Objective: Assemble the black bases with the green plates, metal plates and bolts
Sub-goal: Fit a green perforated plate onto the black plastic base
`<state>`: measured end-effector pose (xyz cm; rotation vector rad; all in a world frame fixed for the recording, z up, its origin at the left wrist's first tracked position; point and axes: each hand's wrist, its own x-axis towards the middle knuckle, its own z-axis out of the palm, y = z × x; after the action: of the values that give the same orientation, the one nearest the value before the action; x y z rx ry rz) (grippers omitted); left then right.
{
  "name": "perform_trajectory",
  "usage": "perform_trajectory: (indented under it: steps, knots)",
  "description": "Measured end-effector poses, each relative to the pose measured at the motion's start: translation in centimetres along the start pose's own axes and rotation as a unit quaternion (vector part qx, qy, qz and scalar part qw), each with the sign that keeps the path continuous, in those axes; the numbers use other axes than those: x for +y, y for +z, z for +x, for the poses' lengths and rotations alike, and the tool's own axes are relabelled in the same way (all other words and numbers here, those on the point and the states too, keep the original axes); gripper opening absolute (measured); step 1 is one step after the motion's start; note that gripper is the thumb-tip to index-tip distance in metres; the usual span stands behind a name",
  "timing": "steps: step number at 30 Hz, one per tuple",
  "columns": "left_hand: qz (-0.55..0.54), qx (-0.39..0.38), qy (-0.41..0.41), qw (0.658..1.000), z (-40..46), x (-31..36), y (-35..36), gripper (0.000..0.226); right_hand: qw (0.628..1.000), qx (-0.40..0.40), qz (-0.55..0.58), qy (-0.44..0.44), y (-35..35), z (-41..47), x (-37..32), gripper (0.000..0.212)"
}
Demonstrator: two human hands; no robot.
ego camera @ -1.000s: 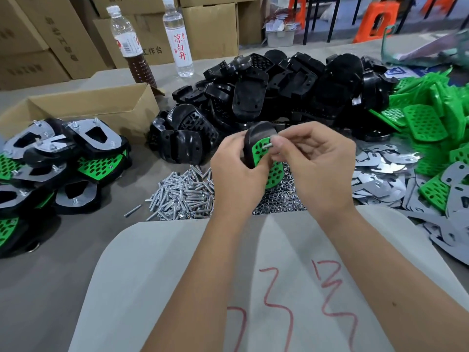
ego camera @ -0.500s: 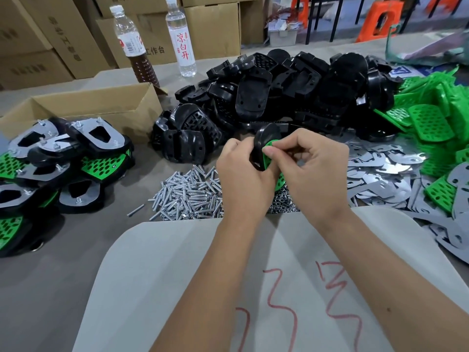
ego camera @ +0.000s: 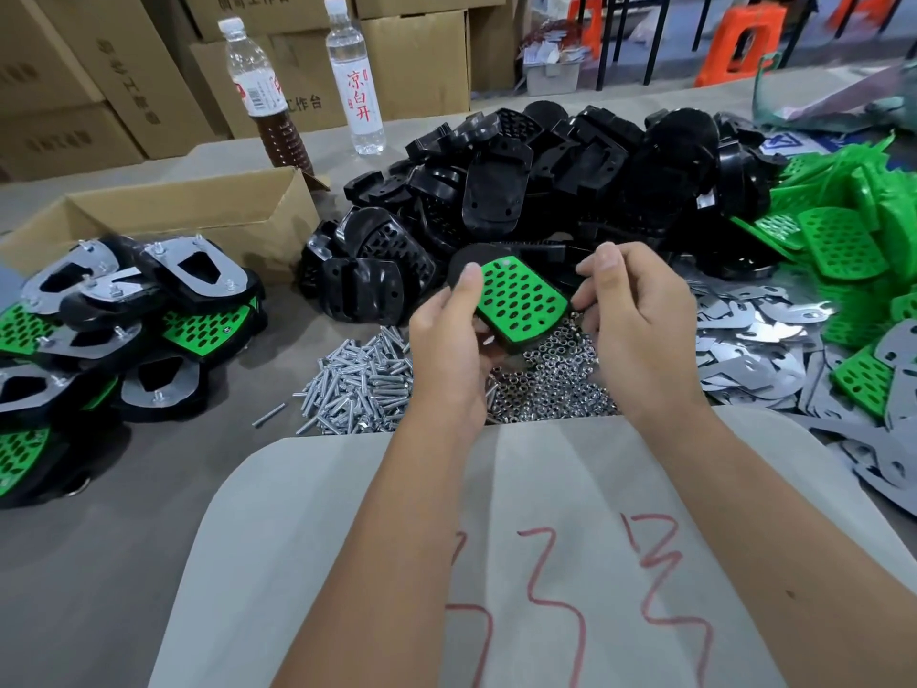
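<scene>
Left hand: your left hand point(ego camera: 449, 350) is gripping the black base point(ego camera: 471, 263), thumb lying on the near-left edge of the green plate point(ego camera: 521, 302), fingers curled underneath.
Right hand: your right hand point(ego camera: 640, 330) is hovering just off the plate's 3 o'clock edge with fingers curled; whether it is touching the assembly or pinching anything is something you cannot tell from here.
Workpiece: the base and green plate are sitting together, held above the table point(ego camera: 124, 563), over the nuts point(ego camera: 551, 384) and tilting its perforated green face up toward you.
Change: a second ago you were holding the piece edge-on and your right fingers were working at its top, a bolt showing at the plate; now you are turning the flat green face toward you and the right hand is drawing away to 3 o'clock.
Meaning: the bolt looks seated, a pale spot showing at the plate's 12 o'clock end, so you are probably checking the fit or reaching for the next part.
Supplies: bolts point(ego camera: 362, 384) are lying at 9 o'clock of the workpiece, metal plates point(ego camera: 744, 340) at 3 o'clock, spare bases piling up at 12 o'clock, loose green plates at 2 o'clock.
Finished stack: completed units point(ego camera: 124, 310) are piling up at far 9 o'clock, beside the cardboard box point(ego camera: 198, 216).
Remaining: this unit is not yet showing a metal plate, so that layer looks still to be added.
</scene>
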<state>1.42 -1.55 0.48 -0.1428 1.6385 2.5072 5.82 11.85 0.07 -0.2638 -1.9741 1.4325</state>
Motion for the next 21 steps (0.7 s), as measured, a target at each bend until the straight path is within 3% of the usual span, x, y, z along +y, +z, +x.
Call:
perform_trajectory:
  steps: [3, 5, 8, 10, 13, 16, 18, 21]
  knots:
    - [-0.060, 0.053, 0.033, 0.996, 0.5, 0.5, -0.5, 0.017, 0.999, -0.040, -0.019, -0.007, -0.3, 0.0, 0.1, 0.038]
    - [-0.077, 0.078, 0.063, 0.992, 0.8, 1.0, -1.1, 0.015, 0.990, -0.116, -0.067, -0.043, -0.3, -0.1, 0.0, 0.038]
    - [-0.101, 0.072, 0.100, 0.987, 1.3, 1.7, -2.0, 0.014, 0.937, -0.283, -0.159, -0.127, 0.3, -0.7, -0.5, 0.024]
    - [-0.097, 0.059, 0.106, 0.988, 1.5, 2.0, -2.4, 0.014, 0.902, -0.334, -0.227, -0.156, 0.8, -1.3, -0.6, 0.018]
    - [-0.088, 0.025, 0.086, 0.992, 1.6, 2.0, -2.6, 0.015, 0.912, -0.290, -0.226, -0.181, 1.4, -1.6, -0.3, 0.017]
    - [-0.058, -0.052, 0.044, 0.996, 1.3, 2.0, -2.8, 0.018, 0.966, -0.122, -0.144, -0.175, 1.1, -1.2, -0.4, 0.016]
    - [-0.016, -0.107, 0.033, 0.994, 1.2, 1.7, -2.6, 0.029, 0.979, -0.039, -0.114, -0.163, 0.8, -0.9, -0.5, 0.012]
    - [0.051, -0.144, 0.032, 0.988, 0.7, 1.0, -2.0, 0.031, 0.985, -0.006, -0.114, -0.129, 0.8, -0.9, -0.5, 0.014]
